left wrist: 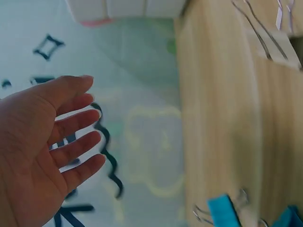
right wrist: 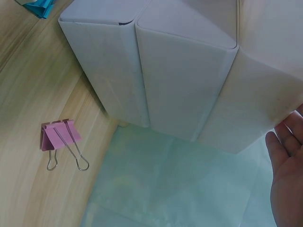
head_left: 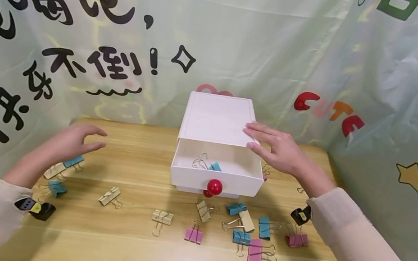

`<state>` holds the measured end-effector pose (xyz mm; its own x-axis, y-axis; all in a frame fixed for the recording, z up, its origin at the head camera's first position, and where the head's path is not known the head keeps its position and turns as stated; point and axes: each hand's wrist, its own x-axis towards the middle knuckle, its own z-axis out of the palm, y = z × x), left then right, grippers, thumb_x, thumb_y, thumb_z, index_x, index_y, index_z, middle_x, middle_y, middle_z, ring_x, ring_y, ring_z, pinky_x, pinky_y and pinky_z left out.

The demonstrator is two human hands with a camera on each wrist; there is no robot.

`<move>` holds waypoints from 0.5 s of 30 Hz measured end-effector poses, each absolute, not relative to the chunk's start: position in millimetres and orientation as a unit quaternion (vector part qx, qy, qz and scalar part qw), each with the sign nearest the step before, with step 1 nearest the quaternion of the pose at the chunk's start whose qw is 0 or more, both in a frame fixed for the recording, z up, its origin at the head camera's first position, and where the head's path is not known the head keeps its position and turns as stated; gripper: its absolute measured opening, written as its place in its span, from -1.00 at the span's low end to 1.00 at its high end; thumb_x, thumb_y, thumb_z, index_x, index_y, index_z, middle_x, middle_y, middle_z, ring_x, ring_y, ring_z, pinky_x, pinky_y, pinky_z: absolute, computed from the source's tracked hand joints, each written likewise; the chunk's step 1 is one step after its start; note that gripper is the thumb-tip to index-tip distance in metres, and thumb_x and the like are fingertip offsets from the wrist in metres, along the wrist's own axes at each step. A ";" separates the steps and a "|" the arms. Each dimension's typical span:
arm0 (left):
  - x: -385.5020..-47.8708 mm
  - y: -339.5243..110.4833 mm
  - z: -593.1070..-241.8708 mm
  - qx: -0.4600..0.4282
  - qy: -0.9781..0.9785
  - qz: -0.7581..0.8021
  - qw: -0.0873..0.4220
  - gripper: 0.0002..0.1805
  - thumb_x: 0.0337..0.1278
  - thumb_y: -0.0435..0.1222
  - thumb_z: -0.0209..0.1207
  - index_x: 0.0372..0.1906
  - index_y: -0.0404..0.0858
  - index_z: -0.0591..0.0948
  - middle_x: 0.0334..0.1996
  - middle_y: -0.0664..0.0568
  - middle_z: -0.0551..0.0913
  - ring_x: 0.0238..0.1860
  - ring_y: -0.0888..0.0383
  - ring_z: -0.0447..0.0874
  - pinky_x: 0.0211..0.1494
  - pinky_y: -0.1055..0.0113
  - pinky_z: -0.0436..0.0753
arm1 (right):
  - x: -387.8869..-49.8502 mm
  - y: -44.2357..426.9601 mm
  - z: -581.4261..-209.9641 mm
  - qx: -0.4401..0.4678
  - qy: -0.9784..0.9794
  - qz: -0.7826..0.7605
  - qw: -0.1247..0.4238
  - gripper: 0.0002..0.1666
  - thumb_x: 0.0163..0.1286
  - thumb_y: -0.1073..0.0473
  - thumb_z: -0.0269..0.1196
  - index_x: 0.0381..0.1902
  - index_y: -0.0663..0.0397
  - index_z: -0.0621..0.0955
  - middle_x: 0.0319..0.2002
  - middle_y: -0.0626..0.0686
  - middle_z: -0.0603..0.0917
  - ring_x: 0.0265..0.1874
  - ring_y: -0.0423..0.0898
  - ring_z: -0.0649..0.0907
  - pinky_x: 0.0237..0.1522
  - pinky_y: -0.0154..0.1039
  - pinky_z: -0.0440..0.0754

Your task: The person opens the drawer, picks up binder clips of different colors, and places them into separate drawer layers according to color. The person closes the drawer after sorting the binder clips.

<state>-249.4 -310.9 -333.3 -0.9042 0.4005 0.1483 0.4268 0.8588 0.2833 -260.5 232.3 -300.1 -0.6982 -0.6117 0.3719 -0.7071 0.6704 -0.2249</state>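
A white drawer box [head_left: 217,118] stands at the table's back, its top drawer [head_left: 185,175] pulled out by a red knob [head_left: 214,187] side. Inside the drawer lie a blue clip [head_left: 215,166] and wire handles. My right hand [head_left: 277,150] rests its fingers on the box's top right edge; the right wrist view shows that hand [right wrist: 289,161] against the white side wall [right wrist: 255,104]. My left hand [head_left: 73,141] hovers above the table's left side, fingers loosely bent and holding nothing; in the left wrist view the hand [left wrist: 52,142] has its fingers spread apart.
Several binder clips lie on the wooden table [head_left: 109,242]: beige [head_left: 162,217], pink [head_left: 193,236] and blue [head_left: 264,228] ones before the box, others at the left below my left hand. A pink clip [right wrist: 60,135] is right of the box. A printed cloth [head_left: 272,44] hangs behind.
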 end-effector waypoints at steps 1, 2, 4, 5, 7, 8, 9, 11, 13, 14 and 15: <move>-251.3 -316.4 -336.8 -0.207 -0.965 -0.153 0.039 -0.50 0.38 -0.09 0.13 0.15 -0.44 0.55 0.12 -0.37 0.55 0.19 -0.36 0.40 0.23 -0.27 0.35 | -260.6 232.1 -300.1 0.365 -0.904 0.179 0.134 -0.40 0.47 -0.11 0.12 0.40 -0.08 0.44 0.39 -0.01 0.39 0.39 0.04 0.33 0.32 0.20 0.29; -252.7 -321.6 -340.0 -0.200 -0.968 -0.150 0.036 -0.49 0.38 -0.08 0.13 0.15 -0.44 0.55 0.12 -0.39 0.54 0.19 -0.37 0.40 0.21 -0.28 0.36 | -260.6 231.8 -300.0 0.365 -0.904 0.179 0.133 -0.40 0.47 -0.11 0.13 0.40 -0.08 0.44 0.40 -0.01 0.39 0.39 0.04 0.33 0.32 0.20 0.29; -255.1 -330.7 -346.1 -0.188 -0.971 -0.146 0.032 -0.48 0.38 -0.07 0.12 0.15 -0.45 0.55 0.12 -0.40 0.53 0.18 -0.39 0.40 0.19 -0.29 0.37 | -260.9 231.5 -300.0 0.364 -0.904 0.179 0.133 -0.40 0.47 -0.11 0.13 0.40 -0.08 0.44 0.40 -0.01 0.39 0.39 0.03 0.33 0.32 0.20 0.30; -255.8 -334.9 -348.9 -0.181 -0.972 -0.144 0.030 -0.47 0.38 -0.06 0.12 0.16 -0.45 0.54 0.12 -0.41 0.53 0.17 -0.40 0.41 0.17 -0.30 0.38 | -260.9 231.3 -300.0 0.364 -0.905 0.179 0.132 -0.40 0.46 -0.11 0.13 0.40 -0.09 0.44 0.40 -0.02 0.39 0.40 0.03 0.33 0.32 0.20 0.30; -256.7 -342.1 -353.9 -0.173 -0.974 -0.143 0.026 -0.45 0.38 -0.04 0.12 0.17 -0.45 0.54 0.13 -0.42 0.52 0.16 -0.41 0.41 0.14 -0.30 0.41 | -260.8 231.2 -300.1 0.363 -0.905 0.178 0.131 -0.39 0.46 -0.12 0.13 0.40 -0.09 0.44 0.40 -0.02 0.38 0.40 0.03 0.32 0.32 0.21 0.30; -257.1 -345.2 -356.1 -0.170 -0.975 -0.143 0.026 -0.45 0.38 -0.04 0.12 0.17 -0.45 0.53 0.13 -0.42 0.52 0.15 -0.41 0.41 0.13 -0.30 0.41 | -260.8 231.1 -300.1 0.363 -0.905 0.178 0.131 -0.39 0.46 -0.12 0.13 0.40 -0.09 0.44 0.40 -0.02 0.38 0.40 0.03 0.32 0.32 0.21 0.30; -257.3 -348.0 -358.1 -0.167 -0.975 -0.144 0.025 -0.44 0.38 -0.04 0.12 0.17 -0.45 0.53 0.13 -0.43 0.51 0.15 -0.42 0.41 0.12 -0.31 0.42 | -260.7 231.1 -300.2 0.363 -0.905 0.177 0.131 -0.39 0.46 -0.12 0.13 0.40 -0.09 0.44 0.40 -0.01 0.38 0.40 0.03 0.32 0.32 0.21 0.30; -258.0 -353.0 -361.9 -0.160 -0.976 -0.144 0.023 -0.43 0.37 -0.04 0.13 0.18 -0.46 0.52 0.14 -0.44 0.50 0.15 -0.43 0.41 0.11 -0.31 0.42 | -260.7 231.1 -300.2 0.364 -0.905 0.177 0.133 -0.39 0.46 -0.11 0.13 0.39 -0.08 0.44 0.40 -0.01 0.39 0.40 0.03 0.32 0.32 0.21 0.30; -259.2 -357.9 -365.7 -0.152 -0.978 -0.142 0.019 -0.41 0.36 -0.04 0.14 0.20 -0.47 0.50 0.16 -0.46 0.48 0.15 -0.44 0.39 0.11 -0.32 0.41 | -260.9 231.2 -300.3 0.365 -0.904 0.177 0.134 -0.40 0.46 -0.11 0.13 0.39 -0.07 0.44 0.39 0.00 0.39 0.40 0.03 0.33 0.32 0.21 0.30; -260.1 -360.5 -367.5 -0.149 -0.979 -0.141 0.016 -0.40 0.36 -0.04 0.15 0.20 -0.48 0.49 0.16 -0.47 0.46 0.15 -0.45 0.39 0.11 -0.33 0.40 | -260.9 231.3 -300.3 0.365 -0.904 0.177 0.135 -0.40 0.46 -0.11 0.13 0.39 -0.07 0.44 0.39 0.00 0.39 0.40 0.03 0.33 0.32 0.21 0.30; -261.1 -363.2 -369.7 -0.145 -0.979 -0.139 0.013 -0.40 0.35 -0.05 0.15 0.20 -0.48 0.49 0.17 -0.48 0.45 0.15 -0.46 0.38 0.11 -0.33 0.40 | -260.9 231.4 -300.4 0.365 -0.904 0.178 0.135 -0.40 0.46 -0.10 0.13 0.39 -0.07 0.45 0.39 0.00 0.39 0.39 0.04 0.33 0.31 0.21 0.30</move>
